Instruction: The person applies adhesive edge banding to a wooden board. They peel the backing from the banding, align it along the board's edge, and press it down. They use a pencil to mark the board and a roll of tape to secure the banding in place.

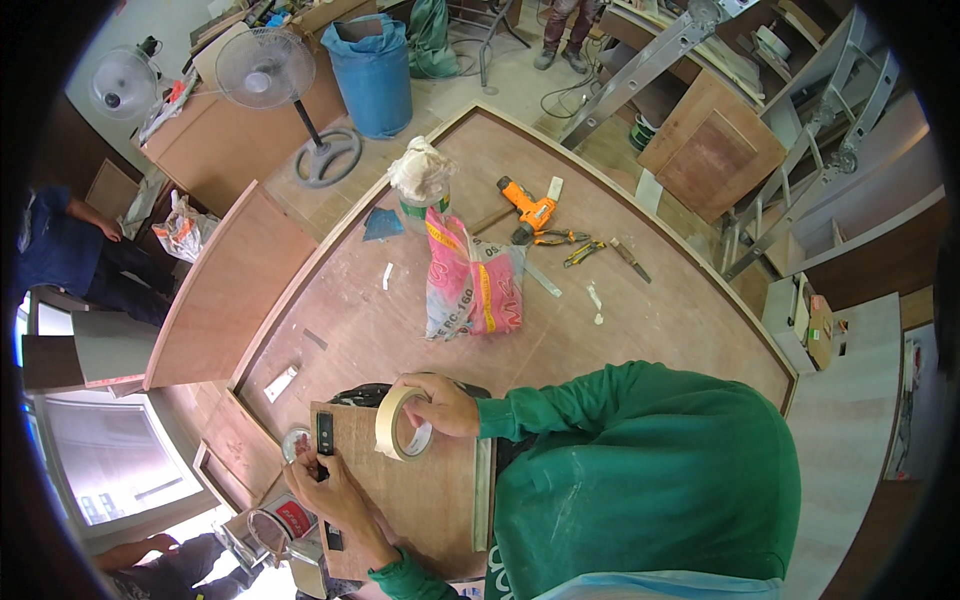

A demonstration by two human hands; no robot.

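Observation:
My right hand (445,405) is wrapped round a roll of cream masking tape (386,428), standing over a brown wooden panel (415,510). My left hand (338,500) is at the panel's left edge, its fingers pinched together beside a black metal plate (324,434). What sits between those fingertips, if anything, is too small to make out. A second black plate (334,537) shows lower on the same edge, partly covered by my wrist. Close beyond the left fingers is a small round clear container (296,444) with reddish contents.
On the large rimmed board (600,330) lie a pink printed bag (475,285), an orange drill (530,210), pliers (585,253) and a white tube (282,383). A ladder (790,200) stands at right, a fan (265,70) and blue bin (370,80) behind. Other people stand nearby.

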